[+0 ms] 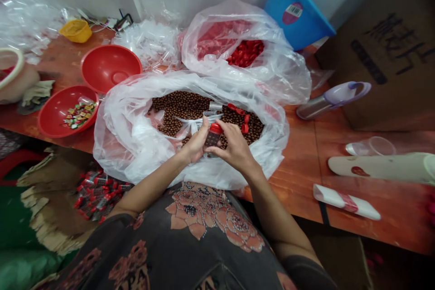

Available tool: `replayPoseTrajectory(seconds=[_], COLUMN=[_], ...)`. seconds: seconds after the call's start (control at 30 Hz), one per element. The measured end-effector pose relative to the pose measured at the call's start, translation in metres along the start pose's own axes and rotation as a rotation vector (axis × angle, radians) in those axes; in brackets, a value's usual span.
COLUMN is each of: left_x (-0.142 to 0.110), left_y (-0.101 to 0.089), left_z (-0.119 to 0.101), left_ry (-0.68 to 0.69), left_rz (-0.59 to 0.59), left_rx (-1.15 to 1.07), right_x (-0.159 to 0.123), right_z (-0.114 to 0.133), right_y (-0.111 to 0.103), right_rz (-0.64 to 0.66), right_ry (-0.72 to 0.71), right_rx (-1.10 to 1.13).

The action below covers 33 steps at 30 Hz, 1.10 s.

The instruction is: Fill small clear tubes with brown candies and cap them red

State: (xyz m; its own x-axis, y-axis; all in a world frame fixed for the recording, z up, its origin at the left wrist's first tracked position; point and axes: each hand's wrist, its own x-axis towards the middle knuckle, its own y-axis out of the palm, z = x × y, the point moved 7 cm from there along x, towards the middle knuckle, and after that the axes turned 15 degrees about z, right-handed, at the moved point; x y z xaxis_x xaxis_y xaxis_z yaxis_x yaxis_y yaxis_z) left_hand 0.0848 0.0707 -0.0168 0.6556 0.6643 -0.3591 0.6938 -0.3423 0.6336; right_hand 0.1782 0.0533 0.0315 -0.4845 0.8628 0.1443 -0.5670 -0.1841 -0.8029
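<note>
A reddish wooden bench (299,190) runs across the view, and a white plastic bag (115,145) lies open on it, holding a heap of small brown balls (180,105). Beyond the white bag sits a clear plastic bag (272,77) of red caps (245,52), with a blue plastic bin (295,13) past it. To the right of the white bag stands a large cardboard box (377,50). To its left lie 2 red bowls (110,68), the nearer one (50,120) holding wrapped sweets (79,114). Below its left edge, off the bench, capped clear bottles (98,195) lie on torn cardboard (50,204).

Over the middle of the white bag, the left hand (193,142) and right hand (233,145) are closed around a small clear bottle (212,139) of brown balls, with the right hand's fingers (220,126) at its red cap (216,128). Loose red caps (242,117) rest on the balls just right of the hands.
</note>
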Motion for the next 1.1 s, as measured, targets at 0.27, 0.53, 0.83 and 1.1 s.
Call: replayPoseTrajectory(seconds=[0.27,0.53,0.83,1.1], left_x=[0.003,-0.012,-0.007,0.040], left_y=[-0.016,-0.028,-0.028,-0.049], left_z=[0.010,0.037,0.036,-0.087], left_ry=[0.156,0.081,-0.049,0.215], left_rz=[-0.168,-0.239,-0.178,-0.287], left_rx=[0.071,0.084,0.346,1.575], right_x=[-0.004,-0.013,-0.021,-0.021], right_z=[0.006,0.006,-0.003,0.003], right_y=[0.012,0.038,0.042,0.067], right_rz=[-0.069,0.008,0.001,0.175], right_ry=[-0.052,-0.122,-0.070,0.013], right_rx=[-0.173,-0.161,-0.152,-0.079])
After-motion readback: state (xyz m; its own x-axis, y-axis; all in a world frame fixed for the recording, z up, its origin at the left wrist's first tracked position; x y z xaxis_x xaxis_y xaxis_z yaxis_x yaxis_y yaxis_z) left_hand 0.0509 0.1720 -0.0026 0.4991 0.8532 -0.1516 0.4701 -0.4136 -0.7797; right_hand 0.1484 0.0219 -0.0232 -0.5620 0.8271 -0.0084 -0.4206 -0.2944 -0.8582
